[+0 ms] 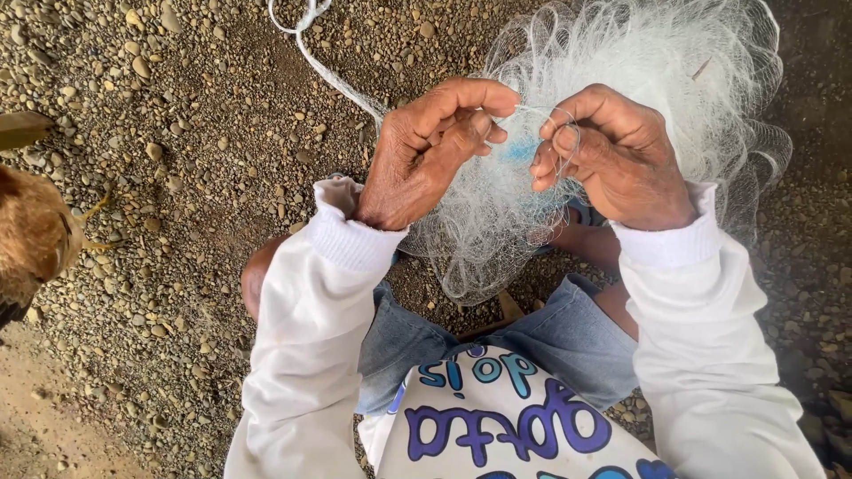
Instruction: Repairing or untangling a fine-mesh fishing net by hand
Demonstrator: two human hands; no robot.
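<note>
The left hand [424,151] and the right hand [612,155] are up close together over a big white net [639,62]. The fingers of both hands are curled in tight and pinch thin strands of the net between them. A small loop of line [555,120] runs from one hand to the other.

The net lies in a fluffy heap on the gravel [195,133], in front of the knees. It spreads up to the top edge of the view and out to the right. A white cord [324,66] trails from the net to the top edge, where it is cut off.

To the left of the hands there is lots of open gravel. At the far left edge sits a brown furry or feathery thing [31,239]. Most of it is cut off, so I cannot tell what it is.

The net hides part of the feet. A bit of blue [519,151] shows through the net between the hands, too blurry to make out. The white sleeves [302,355] run off the bottom edge.
</note>
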